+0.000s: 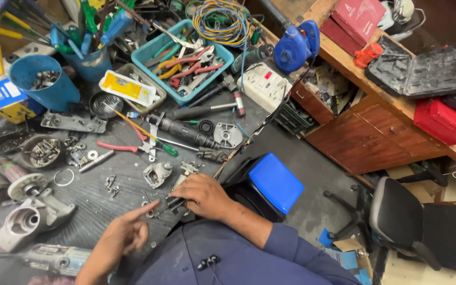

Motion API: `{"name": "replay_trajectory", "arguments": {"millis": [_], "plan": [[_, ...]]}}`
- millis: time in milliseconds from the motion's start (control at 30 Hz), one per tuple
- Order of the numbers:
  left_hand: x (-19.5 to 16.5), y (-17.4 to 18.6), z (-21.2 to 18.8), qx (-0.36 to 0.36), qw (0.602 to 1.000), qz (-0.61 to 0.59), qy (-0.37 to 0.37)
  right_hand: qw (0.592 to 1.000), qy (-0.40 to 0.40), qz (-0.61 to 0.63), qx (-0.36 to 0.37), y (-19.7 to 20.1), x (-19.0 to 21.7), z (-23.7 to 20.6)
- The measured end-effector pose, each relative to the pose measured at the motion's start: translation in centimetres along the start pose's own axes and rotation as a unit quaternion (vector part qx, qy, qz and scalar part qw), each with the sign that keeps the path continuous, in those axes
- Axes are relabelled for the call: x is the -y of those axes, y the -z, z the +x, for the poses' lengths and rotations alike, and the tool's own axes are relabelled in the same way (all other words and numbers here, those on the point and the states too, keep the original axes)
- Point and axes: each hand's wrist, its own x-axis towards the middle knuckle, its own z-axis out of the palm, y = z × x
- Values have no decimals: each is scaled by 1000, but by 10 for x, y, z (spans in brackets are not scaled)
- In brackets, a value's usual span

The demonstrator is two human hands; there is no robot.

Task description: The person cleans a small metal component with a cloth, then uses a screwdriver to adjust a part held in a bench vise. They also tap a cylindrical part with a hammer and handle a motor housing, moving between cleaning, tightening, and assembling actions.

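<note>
The dark, scuffed workbench top [106, 174] is carrying everything here, and places below are given from the small grey cast-metal gear housing [157, 173] lying near its front edge. Far to the lower left of that housing, a large pale-grey cast motor casing [30, 216] is lying on its side, with a worn grey angle-grinder body [54, 258] resting below it at the bench edge. Well above the housing, a teal plastic tray [183, 58] is holding pliers and spanners, and just above it a black cylindrical tool shaft [180, 129] is lying across the bench beside red-handled pliers [120, 146].

The right hand [204, 195] is sitting just to the lower right of the housing, fingers curled and pinching a small dark metal part [170, 203] against the bench (its exact shape is too small to tell). The left hand [125, 232] is hovering below the housing, holding nothing, index finger stretched out so its tip is almost touching that same part.

Judging by the spread, the strip-down looks well advanced: housing, casing, washers and screws are lying separate. Nothing is looking rejoined yet, so reassembly appears to be remaining.
</note>
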Motion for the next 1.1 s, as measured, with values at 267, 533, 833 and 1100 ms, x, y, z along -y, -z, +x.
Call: {"name": "replay_trajectory", "arguments": {"millis": [267,533,833,1100], "plan": [[-5,-24,20,-156,970,-67,-172,1000,-17,19,0,-8,-11,1],[26,-37,46,-226,971,64,37,1000,11,-18,4,-34,-13,-3],[27,-29,34,-368,920,137,10,986,81,-16,143,-23,-55,18],[16,-39,38,-410,871,272,-8,955,196,-88,204,-40,-95,28]]}}
